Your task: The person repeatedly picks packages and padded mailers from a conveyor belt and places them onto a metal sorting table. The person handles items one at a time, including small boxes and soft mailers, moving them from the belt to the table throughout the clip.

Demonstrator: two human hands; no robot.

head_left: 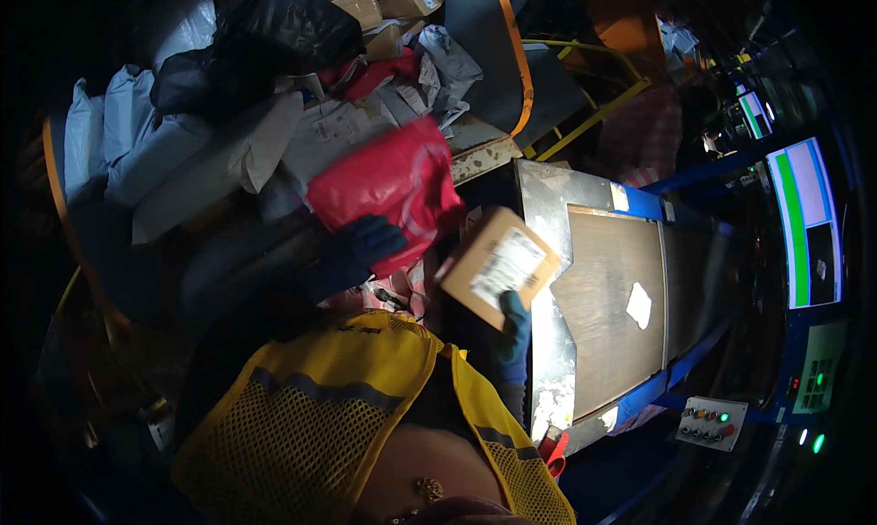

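Observation:
My right hand (515,326), in a blue-green glove, grips the lower right edge of a brown cardboard box (495,268). A white label with print lies on the box's upper face. The box is tilted between the parcel pile and the left end of a conveyor belt (610,258). My left hand (373,240), in a dark blue glove, has its fingers stretched out at the lower edge of a red plastic mailer bag (384,189). Whether it presses on the bag is hard to tell. A small white packet (639,306) lies on the belt.
Grey mailers (164,155), a black plastic bag (288,35) and small cartons (390,4) fill an orange-edged chute (524,79). Red-handled scissors (558,453) are by the conveyor's near corner. A button panel (711,423) and a lit monitor (808,223) stand at right.

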